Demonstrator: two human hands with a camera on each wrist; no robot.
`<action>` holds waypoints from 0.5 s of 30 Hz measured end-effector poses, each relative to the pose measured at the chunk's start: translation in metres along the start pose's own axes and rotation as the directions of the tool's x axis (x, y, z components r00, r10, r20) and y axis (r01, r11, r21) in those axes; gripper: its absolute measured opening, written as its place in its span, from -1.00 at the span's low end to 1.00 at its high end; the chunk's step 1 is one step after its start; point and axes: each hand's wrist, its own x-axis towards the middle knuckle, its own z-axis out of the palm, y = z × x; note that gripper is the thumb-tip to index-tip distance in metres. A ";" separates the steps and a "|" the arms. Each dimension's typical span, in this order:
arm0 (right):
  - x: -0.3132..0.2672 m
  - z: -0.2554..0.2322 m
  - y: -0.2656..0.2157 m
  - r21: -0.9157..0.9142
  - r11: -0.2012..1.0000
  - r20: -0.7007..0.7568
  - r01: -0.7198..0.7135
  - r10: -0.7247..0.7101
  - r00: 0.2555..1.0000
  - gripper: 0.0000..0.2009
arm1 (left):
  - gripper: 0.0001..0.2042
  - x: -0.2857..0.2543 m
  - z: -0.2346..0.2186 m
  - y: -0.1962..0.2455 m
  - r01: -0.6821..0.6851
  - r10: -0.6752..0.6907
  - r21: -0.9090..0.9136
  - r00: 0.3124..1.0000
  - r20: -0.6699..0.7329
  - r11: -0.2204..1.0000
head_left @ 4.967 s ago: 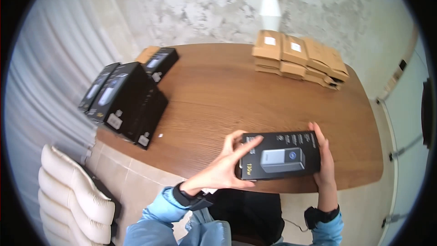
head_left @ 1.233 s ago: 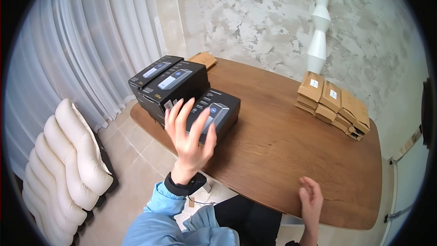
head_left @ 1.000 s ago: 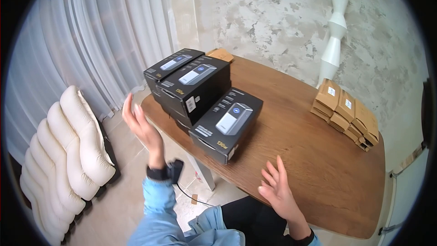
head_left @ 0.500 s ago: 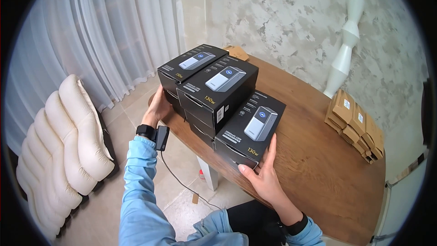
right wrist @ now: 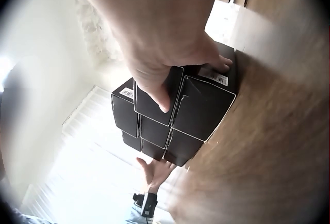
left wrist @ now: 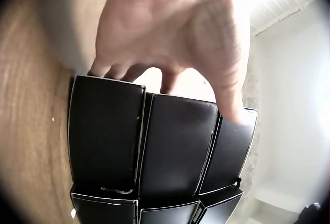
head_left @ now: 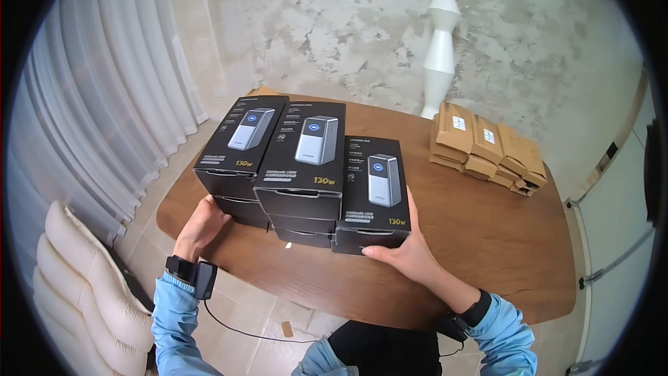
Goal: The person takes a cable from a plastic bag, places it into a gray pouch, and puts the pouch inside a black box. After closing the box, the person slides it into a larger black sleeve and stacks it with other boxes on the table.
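Observation:
Black boxes printed with a silver device stand in stacked, adjoining columns: a left box [head_left: 240, 136], a taller middle one [head_left: 303, 143] and a lower right one [head_left: 374, 184]. My left hand [head_left: 204, 226] touches the left side of the stack low down; in the left wrist view that hand [left wrist: 170, 33] has its thumb on a black box [left wrist: 180, 144]. My right hand [head_left: 410, 256] presses the right box, its thumb on the front end and its fingers along the right side. The right wrist view shows this hand [right wrist: 167, 53] at the barcode side, with the left hand [right wrist: 156, 174] opposite.
Brown cardboard boxes [head_left: 480, 143] stand in a group at the table's back right. More brown cardboard [head_left: 263, 91] shows behind the black stack. The wooden table [head_left: 459, 264] has a rounded edge. A cream padded chair [head_left: 83, 292] is at the left.
Five seconds ago both hands held one black box; a second ago they were off the boxes. Now they touch both sides of the group, and the right box is against the middle column. The head view has turned.

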 end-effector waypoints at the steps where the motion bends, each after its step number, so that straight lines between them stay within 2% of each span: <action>1: 0.006 -0.006 0.004 -0.033 0.999 -0.018 0.012 -0.013 1.000 0.18 | -0.23 0.010 0.004 0.003 0.017 -0.024 0.113 0.998 0.060 0.993; 2: 0.012 -0.011 0.006 -0.056 0.998 -0.041 0.026 -0.029 0.999 0.16 | -0.12 0.021 0.011 0.006 0.055 -0.057 0.094 0.998 0.024 0.994; 3: 0.019 -0.017 0.011 -0.065 0.998 -0.054 0.027 -0.030 0.998 0.16 | -0.12 0.032 0.022 0.011 0.052 -0.056 0.092 0.998 0.040 0.994; 5: 0.035 -0.023 0.020 -0.058 0.995 -0.093 0.083 -0.088 0.992 0.15 | -0.07 0.054 0.033 0.024 0.037 -0.070 0.399 0.995 0.069 0.916; 7: 0.058 -0.038 0.041 -0.040 0.995 -0.122 0.091 -0.096 0.988 0.15 | -0.03 0.087 0.035 0.021 0.079 -0.121 0.471 0.991 0.060 0.878; 9: 0.079 -0.054 0.059 -0.055 0.994 -0.153 0.090 -0.097 0.983 0.14 | -0.01 0.117 0.051 0.021 0.070 -0.116 0.640 0.993 0.031 0.765; 15: 0.124 -0.071 0.079 -0.097 0.995 -0.293 0.017 -0.045 0.955 0.10 | -0.01 0.186 0.057 0.004 0.032 -0.089 0.509 0.992 0.089 0.860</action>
